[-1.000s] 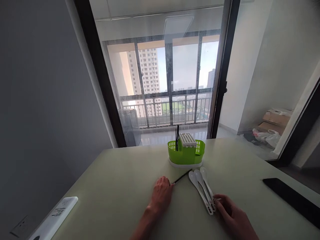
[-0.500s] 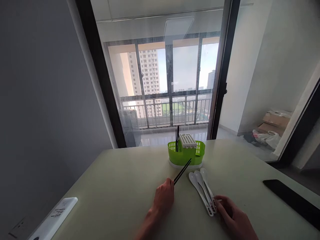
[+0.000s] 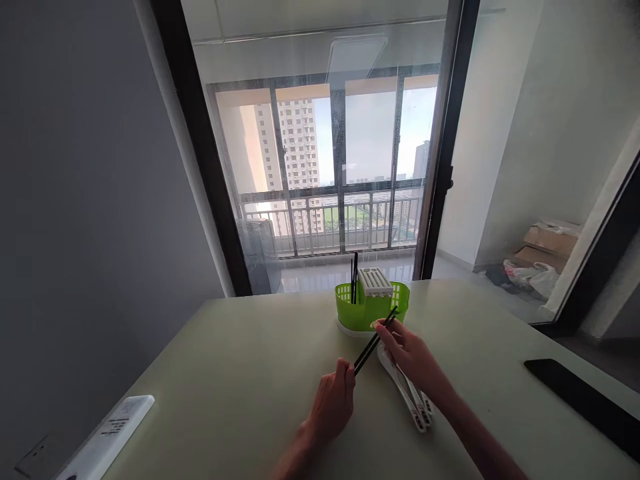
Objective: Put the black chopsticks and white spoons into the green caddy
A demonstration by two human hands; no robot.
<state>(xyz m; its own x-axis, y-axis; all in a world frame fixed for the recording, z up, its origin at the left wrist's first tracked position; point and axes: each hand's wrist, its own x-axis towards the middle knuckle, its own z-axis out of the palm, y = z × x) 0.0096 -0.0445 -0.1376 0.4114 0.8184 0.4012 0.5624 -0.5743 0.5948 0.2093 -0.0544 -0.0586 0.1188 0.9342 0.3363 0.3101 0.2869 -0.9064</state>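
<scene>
My left hand (image 3: 333,400) grips the near end of a pair of black chopsticks (image 3: 369,348), lifted off the table and slanting up to the right. My right hand (image 3: 407,350) has reached forward and pinches the same chopsticks near their far end. Just behind stands a green cutlery basket (image 3: 350,308) with a white slotted insert (image 3: 375,280) and black chopsticks (image 3: 354,277) upright in its left part. Three white spoons (image 3: 413,397) lie side by side on the table (image 3: 240,373), partly under my right forearm.
A white remote control (image 3: 107,437) lies at the table's near left corner. A black flat object (image 3: 587,400) rests at the right edge. Behind the table is a glass door to a balcony; boxes and bags sit on the floor at far right.
My left hand lifted the chopsticks off the table and tilted them up. My right hand left the spoon handles and moved forward to take the chopsticks' far end.
</scene>
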